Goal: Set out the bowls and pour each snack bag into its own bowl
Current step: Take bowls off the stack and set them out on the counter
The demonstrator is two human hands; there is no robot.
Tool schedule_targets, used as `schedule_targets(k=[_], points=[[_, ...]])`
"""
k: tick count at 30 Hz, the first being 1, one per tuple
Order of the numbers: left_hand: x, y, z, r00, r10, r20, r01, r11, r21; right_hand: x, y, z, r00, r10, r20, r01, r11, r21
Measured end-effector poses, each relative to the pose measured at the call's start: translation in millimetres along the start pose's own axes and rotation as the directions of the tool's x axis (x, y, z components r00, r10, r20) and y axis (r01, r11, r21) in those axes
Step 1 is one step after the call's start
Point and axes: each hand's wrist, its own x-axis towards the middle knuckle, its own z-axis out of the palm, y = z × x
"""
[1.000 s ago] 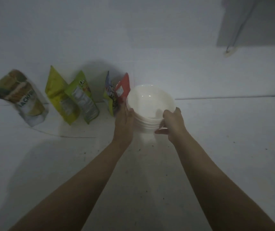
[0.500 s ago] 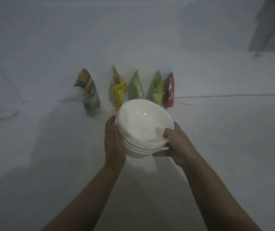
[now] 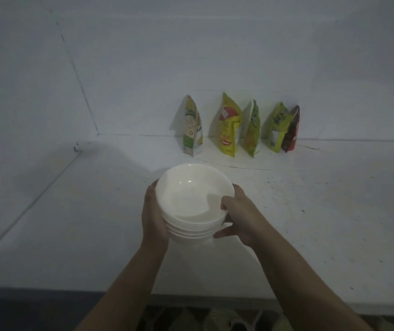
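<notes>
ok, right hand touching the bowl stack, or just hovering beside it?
Touching. The head view shows the right hand gripping the stack of white bowls: thumb hooked over the top bowl's rim, fingers curled under the right side. The left hand presses the opposite side.

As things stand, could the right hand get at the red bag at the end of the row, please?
Probably not yet: the right hand helps the left hand hold the stack of bowls. Nothing lies between it and the red bag.

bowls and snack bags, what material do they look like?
Stack of bowls: glossy white, small specular highlights inside the top one, thickish rims; ceramic or melamine, the look leaves it open. Both the left hand and right hand grip the stack.
Snack bags: thin printed film, creased and crimped at the top, slight sheen; likely plastic laminate.
</notes>
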Motion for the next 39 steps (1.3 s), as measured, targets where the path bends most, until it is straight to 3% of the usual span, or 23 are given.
schedule_targets(k=[2,5,10,13,17,23,27,31,33,35,39], points=[[-4,0,-10,0.999,-0.023,0.024,0.024,0.999,-0.044,-5,3,9,1.000,0.014,-0.003,-0.014,1.000,-0.016],[-10,-3,-23,0.999,-0.034,0.002,0.034,0.999,0.023,-12,3,17,1.000,-0.002,0.005,0.003,0.998,-0.057],[-15,-1,-30,0.999,0.008,-0.044,0.000,0.983,0.184,-14,-6,23,0.969,-0.239,-0.065,0.218,0.947,-0.237],[-17,7,-27,0.997,0.068,-0.041,-0.057,0.970,0.237,-16,-12,31,0.912,-0.404,-0.076,0.351,0.861,-0.368],[-14,17,-23,0.997,0.075,-0.005,-0.071,0.967,0.244,-15,-11,41,0.772,-0.633,-0.058,0.522,0.683,-0.511],[-5,25,-31,0.996,0.081,0.046,-0.090,0.959,0.267,-25,-20,39,0.722,-0.642,-0.259,0.598,0.767,-0.232],[0,36,-27,0.987,0.078,0.143,-0.114,0.958,0.265,-31,-33,39,0.825,-0.455,-0.335,0.536,0.817,0.210],[-1,62,-8,0.978,0.102,0.183,-0.129,0.982,0.139,-36,-39,33,0.885,-0.363,-0.292,0.460,0.780,0.425],[-2,74,9,0.972,0.049,0.230,-0.054,0.998,0.016,-37,-40,27,0.902,-0.346,-0.258,0.429,0.776,0.461],[-5,81,27,0.960,-0.081,0.269,0.114,0.988,-0.107,-36,-41,16,0.903,-0.352,-0.247,0.428,0.796,0.429],[-10,74,60,0.925,-0.240,0.294,0.294,0.943,-0.155,-32,-44,-18,0.882,-0.384,-0.273,0.442,0.875,0.199]])
